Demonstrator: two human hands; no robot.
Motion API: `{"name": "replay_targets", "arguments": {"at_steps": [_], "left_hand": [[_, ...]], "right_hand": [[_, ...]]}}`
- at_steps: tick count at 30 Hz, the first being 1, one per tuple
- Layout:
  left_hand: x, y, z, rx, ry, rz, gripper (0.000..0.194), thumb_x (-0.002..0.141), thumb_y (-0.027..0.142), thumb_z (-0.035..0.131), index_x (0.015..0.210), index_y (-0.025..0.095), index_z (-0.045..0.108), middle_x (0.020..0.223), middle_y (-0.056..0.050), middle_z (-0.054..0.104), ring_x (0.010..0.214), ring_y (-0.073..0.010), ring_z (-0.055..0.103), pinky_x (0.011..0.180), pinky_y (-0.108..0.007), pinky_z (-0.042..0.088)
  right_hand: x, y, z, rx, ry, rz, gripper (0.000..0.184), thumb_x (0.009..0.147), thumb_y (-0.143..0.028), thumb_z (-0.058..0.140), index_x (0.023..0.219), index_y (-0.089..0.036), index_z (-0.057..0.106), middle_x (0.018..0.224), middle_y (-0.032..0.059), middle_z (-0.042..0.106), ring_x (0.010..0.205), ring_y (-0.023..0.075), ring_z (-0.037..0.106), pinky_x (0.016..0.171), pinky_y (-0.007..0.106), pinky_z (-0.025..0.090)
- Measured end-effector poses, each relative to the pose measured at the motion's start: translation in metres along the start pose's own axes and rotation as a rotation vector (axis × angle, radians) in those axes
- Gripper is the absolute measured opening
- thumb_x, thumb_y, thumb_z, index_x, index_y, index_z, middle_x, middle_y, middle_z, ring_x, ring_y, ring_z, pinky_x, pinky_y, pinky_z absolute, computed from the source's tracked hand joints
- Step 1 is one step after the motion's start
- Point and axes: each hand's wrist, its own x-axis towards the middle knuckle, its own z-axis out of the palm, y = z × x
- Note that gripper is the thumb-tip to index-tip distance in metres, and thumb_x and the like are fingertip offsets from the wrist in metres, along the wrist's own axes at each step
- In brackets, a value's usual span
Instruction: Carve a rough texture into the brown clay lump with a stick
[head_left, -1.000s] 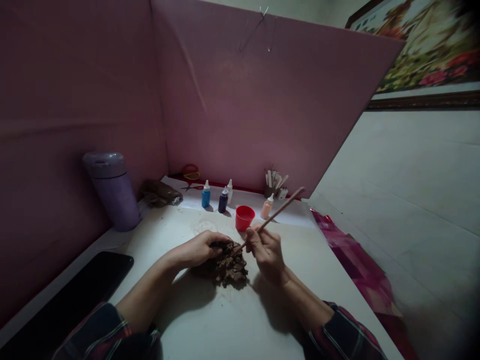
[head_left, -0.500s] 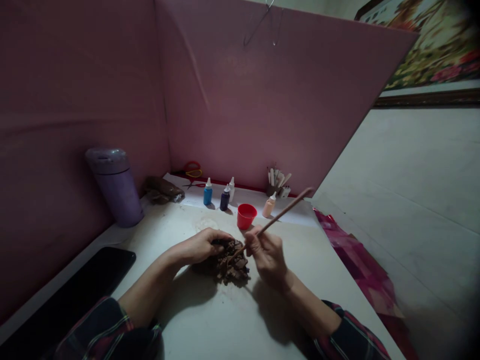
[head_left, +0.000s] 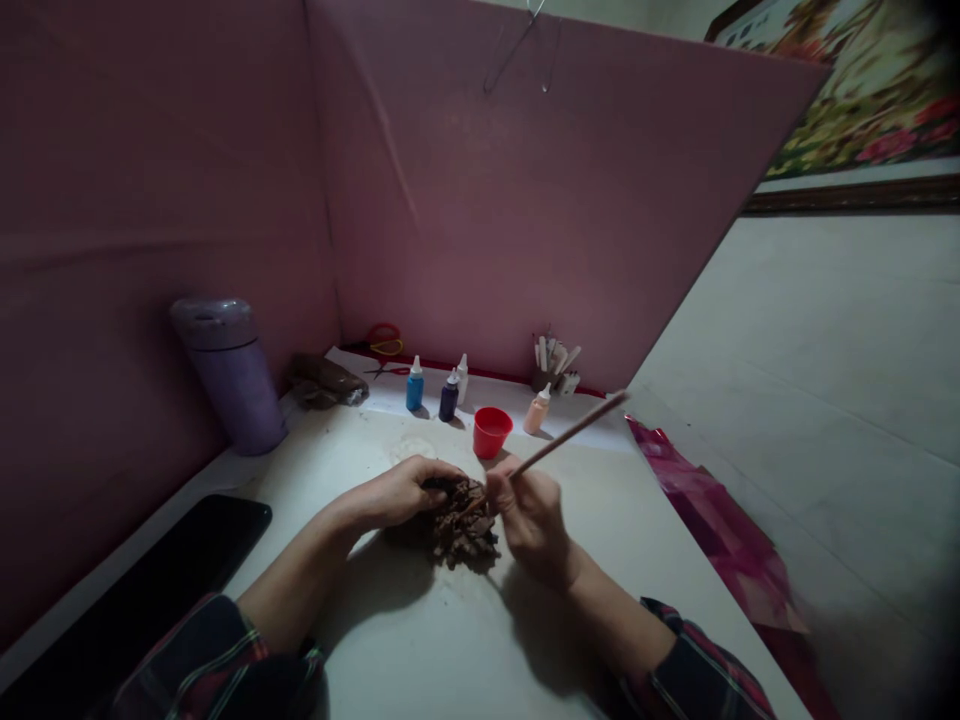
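A rough, crumbly brown lump of what looks like clay [head_left: 466, 535] rests on the white tabletop. My left hand [head_left: 405, 492] is closed around its upper left side, thumb and fingers against it, steadying it. In my right hand [head_left: 531, 515] a thin brown stick tool [head_left: 574, 430] is pinched like a pen, slanting up to the right. Its lower tip touches the top of the lump; the exact shape of the tip is hard to make out. Just beyond the lump stands a red cup [head_left: 492, 433].
Small bottles in blue [head_left: 415, 385], dark purple [head_left: 448, 397], white and peach [head_left: 537, 410] stand at the back, near a holder of tools [head_left: 553, 365] and scissors [head_left: 386, 342]. Left are a purple tumbler [head_left: 232, 380], a brown wrapped package [head_left: 326, 382] and a black flat object [head_left: 187, 560].
My right hand has tipped the stick lower, its upper end dropping and shifting right, while its tip works over the lump. My left hand keeps its hold. The view has shifted slightly.
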Motion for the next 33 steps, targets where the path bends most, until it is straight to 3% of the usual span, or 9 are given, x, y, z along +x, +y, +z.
{"name": "replay_targets", "arguments": {"at_steps": [11, 13, 17, 19, 25, 29, 33], "left_hand": [[0.002, -0.006, 0.000, -0.060, -0.022, 0.055, 0.041, 0.075, 0.016, 0.051, 0.114, 0.012, 0.065, 0.107, -0.007, 0.070, 0.100, -0.0228, 0.060, 0.091, -0.033, 0.045], [0.003, -0.009, 0.000, -0.023, -0.003, 0.045, 0.043, 0.074, 0.015, 0.051, 0.114, 0.012, 0.065, 0.108, -0.007, 0.070, 0.102, -0.0226, 0.060, 0.093, -0.033, 0.044], [0.004, -0.012, -0.001, 0.019, 0.014, 0.023, 0.046, 0.071, 0.012, 0.050, 0.115, 0.013, 0.065, 0.111, -0.007, 0.069, 0.105, -0.0227, 0.058, 0.094, -0.033, 0.043], [0.004, -0.011, -0.001, 0.019, 0.004, 0.024, 0.047, 0.070, 0.012, 0.049, 0.114, 0.014, 0.066, 0.111, -0.006, 0.069, 0.104, -0.0224, 0.058, 0.094, -0.033, 0.043], [0.001, -0.001, 0.000, 0.007, -0.007, 0.006, 0.046, 0.071, 0.011, 0.048, 0.113, 0.013, 0.066, 0.110, -0.006, 0.069, 0.101, -0.0221, 0.059, 0.094, -0.034, 0.043], [0.001, -0.002, 0.001, -0.013, 0.006, 0.000, 0.045, 0.072, 0.013, 0.049, 0.113, 0.012, 0.065, 0.111, -0.007, 0.069, 0.100, -0.0221, 0.059, 0.093, -0.033, 0.044], [0.001, -0.004, 0.001, -0.008, 0.004, 0.007, 0.046, 0.071, 0.012, 0.048, 0.114, 0.011, 0.064, 0.109, -0.007, 0.069, 0.100, -0.0218, 0.060, 0.093, -0.033, 0.044]], "right_hand": [[-0.003, 0.005, 0.016, -0.141, -0.129, -0.142, 0.022, 0.097, -0.026, 0.040, 0.086, -0.018, 0.057, 0.068, 0.0033, 0.061, 0.059, 0.0149, 0.056, 0.057, 0.026, 0.046], [-0.002, 0.008, 0.019, -0.110, -0.078, -0.009, 0.029, 0.098, -0.028, 0.040, 0.079, -0.018, 0.058, 0.067, 0.0033, 0.062, 0.058, 0.0139, 0.056, 0.057, 0.025, 0.046], [0.003, 0.016, 0.024, 0.015, 0.066, 0.412, 0.040, 0.097, -0.038, 0.043, 0.063, -0.018, 0.053, 0.052, -0.0009, 0.055, 0.046, 0.0115, 0.052, 0.049, 0.024, 0.043], [0.005, 0.016, 0.024, 0.071, 0.084, 0.498, 0.041, 0.095, -0.042, 0.045, 0.063, -0.018, 0.052, 0.048, -0.0024, 0.052, 0.043, 0.0110, 0.050, 0.046, 0.023, 0.042], [0.006, 0.002, 0.008, 0.123, 0.222, 0.348, 0.033, 0.097, -0.038, 0.043, 0.071, -0.019, 0.052, 0.052, -0.0032, 0.050, 0.045, 0.0107, 0.049, 0.045, 0.022, 0.040], [0.003, -0.003, 0.007, -0.041, 0.019, 0.098, 0.025, 0.096, -0.027, 0.044, 0.074, -0.019, 0.053, 0.062, -0.0003, 0.053, 0.053, 0.0121, 0.051, 0.053, 0.024, 0.042], [0.001, -0.002, 0.012, -0.074, -0.028, 0.096, 0.023, 0.097, -0.023, 0.041, 0.077, -0.019, 0.053, 0.067, 0.0003, 0.056, 0.057, 0.0123, 0.053, 0.057, 0.024, 0.043]]}}
